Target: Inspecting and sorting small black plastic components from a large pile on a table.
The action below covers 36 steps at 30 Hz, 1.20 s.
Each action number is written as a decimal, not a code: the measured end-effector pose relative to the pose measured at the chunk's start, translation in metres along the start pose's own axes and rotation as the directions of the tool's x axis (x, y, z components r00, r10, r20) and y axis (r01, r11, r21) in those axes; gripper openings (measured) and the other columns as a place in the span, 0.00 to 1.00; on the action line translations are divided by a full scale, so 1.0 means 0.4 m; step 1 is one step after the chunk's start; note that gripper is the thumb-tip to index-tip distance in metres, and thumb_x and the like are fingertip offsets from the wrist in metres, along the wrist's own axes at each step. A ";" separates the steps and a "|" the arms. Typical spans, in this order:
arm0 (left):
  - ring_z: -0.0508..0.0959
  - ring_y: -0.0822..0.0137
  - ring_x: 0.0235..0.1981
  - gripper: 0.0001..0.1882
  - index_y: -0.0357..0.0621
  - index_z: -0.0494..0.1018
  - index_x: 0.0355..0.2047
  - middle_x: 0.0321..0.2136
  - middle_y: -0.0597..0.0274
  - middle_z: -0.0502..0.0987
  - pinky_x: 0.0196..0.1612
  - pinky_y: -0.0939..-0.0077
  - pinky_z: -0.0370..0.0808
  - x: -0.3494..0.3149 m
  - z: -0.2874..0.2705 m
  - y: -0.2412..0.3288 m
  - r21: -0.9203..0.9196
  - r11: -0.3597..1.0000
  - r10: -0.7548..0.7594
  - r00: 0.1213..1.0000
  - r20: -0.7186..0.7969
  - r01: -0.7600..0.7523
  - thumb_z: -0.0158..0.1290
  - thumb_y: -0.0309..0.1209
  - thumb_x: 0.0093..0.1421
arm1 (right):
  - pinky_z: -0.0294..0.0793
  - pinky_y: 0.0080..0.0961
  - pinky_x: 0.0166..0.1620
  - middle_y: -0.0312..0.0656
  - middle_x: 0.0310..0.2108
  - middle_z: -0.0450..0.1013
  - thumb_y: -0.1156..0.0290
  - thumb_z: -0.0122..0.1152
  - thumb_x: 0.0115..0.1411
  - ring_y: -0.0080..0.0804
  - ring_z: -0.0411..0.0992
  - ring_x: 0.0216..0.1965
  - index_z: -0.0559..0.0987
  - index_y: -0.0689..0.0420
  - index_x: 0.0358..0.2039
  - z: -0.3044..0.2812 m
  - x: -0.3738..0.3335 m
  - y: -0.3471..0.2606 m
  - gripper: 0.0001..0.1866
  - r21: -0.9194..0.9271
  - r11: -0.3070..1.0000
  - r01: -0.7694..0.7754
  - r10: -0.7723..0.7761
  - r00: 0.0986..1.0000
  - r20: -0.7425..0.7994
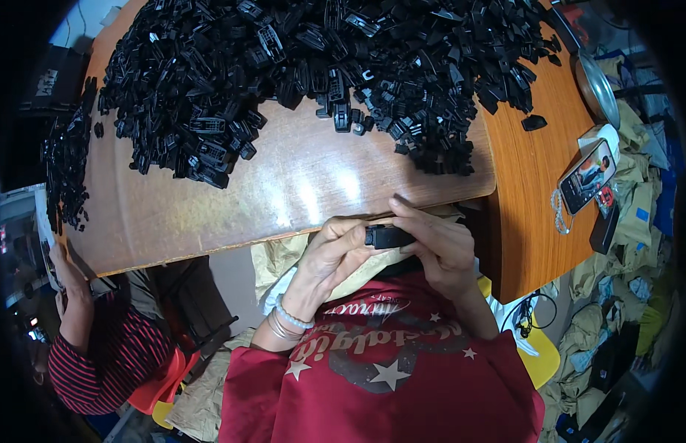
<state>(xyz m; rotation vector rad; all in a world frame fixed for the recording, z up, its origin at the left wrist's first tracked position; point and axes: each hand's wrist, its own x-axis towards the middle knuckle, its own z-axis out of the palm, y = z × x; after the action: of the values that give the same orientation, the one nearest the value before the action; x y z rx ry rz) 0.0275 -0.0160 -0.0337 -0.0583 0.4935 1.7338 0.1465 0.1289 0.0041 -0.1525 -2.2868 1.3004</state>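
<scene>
Between my two hands, just off the near edge of the wooden table (232, 221), is a small black plastic part (388, 236). My left hand (332, 255) pinches its left end between thumb and fingers; beaded and metal bracelets circle that wrist. On the other end, the fingers of my right hand (440, 247) close over the part, with one finger stretched along the top. The part's underside and right end are hidden by my fingers. Beyond my hands, a large heap of black plastic parts (284, 59) covers the far half of the table.
A smartphone (588, 177) with a beaded strap lies on the right-hand table section, near a round metal pan (598, 88). At the left, another person in a striped sleeve (106, 354) sits by a smaller pile of black parts (66, 162). Brown paper bags (631, 214) crowd the right side.
</scene>
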 end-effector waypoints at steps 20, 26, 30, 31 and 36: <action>0.75 0.46 0.26 0.09 0.34 0.76 0.26 0.26 0.49 0.76 0.30 0.62 0.71 0.207 0.097 0.188 0.878 -0.478 0.657 0.651 0.379 -0.028 0.53 0.29 0.53 | 0.74 0.29 0.34 0.45 0.35 0.71 0.80 0.55 0.49 0.41 0.73 0.33 0.74 0.62 0.36 0.077 0.113 0.063 0.11 -0.438 0.888 0.138 -0.211 0.970 -0.121; 0.75 0.49 0.31 0.12 0.43 0.77 0.25 0.22 0.49 0.76 0.29 0.59 0.72 0.203 0.104 0.202 0.734 -0.563 0.720 0.661 0.211 0.380 0.55 0.39 0.52 | 0.74 0.27 0.33 0.48 0.35 0.66 0.79 0.51 0.48 0.40 0.71 0.36 0.71 0.63 0.34 0.156 0.203 0.112 0.10 -0.554 0.832 0.032 -0.114 0.987 -0.114; 0.76 0.51 0.24 0.12 0.37 0.74 0.28 0.21 0.48 0.76 0.29 0.64 0.71 0.189 0.097 0.215 0.762 -0.588 0.627 0.748 0.216 0.272 0.56 0.35 0.51 | 0.74 0.29 0.32 0.50 0.36 0.66 0.78 0.50 0.48 0.42 0.70 0.35 0.69 0.65 0.29 0.158 0.195 0.122 0.07 -0.593 0.805 -0.016 -0.125 0.973 -0.196; 0.76 0.51 0.24 0.12 0.37 0.74 0.28 0.21 0.48 0.76 0.29 0.64 0.71 0.180 0.100 0.214 0.761 -0.593 0.620 0.752 0.223 0.263 0.56 0.35 0.51 | 0.74 0.29 0.32 0.50 0.36 0.66 0.78 0.50 0.48 0.42 0.70 0.35 0.70 0.65 0.29 0.157 0.195 0.122 0.07 -0.594 0.804 -0.020 -0.127 0.971 -0.205; 0.74 0.56 0.23 0.11 0.33 0.72 0.29 0.21 0.52 0.74 0.30 0.68 0.71 0.154 0.077 0.212 0.800 -0.585 0.588 0.749 0.305 0.133 0.59 0.27 0.47 | 0.74 0.29 0.31 0.48 0.34 0.67 0.79 0.52 0.48 0.42 0.71 0.34 0.71 0.66 0.29 0.138 0.184 0.109 0.06 -0.483 0.875 0.033 -0.162 0.960 -0.227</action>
<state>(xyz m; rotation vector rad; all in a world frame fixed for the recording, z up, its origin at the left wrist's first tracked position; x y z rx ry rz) -0.0600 0.0401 0.0004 1.2876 2.6894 0.9109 0.0501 0.1341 -0.0283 -0.3487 -2.3004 0.5988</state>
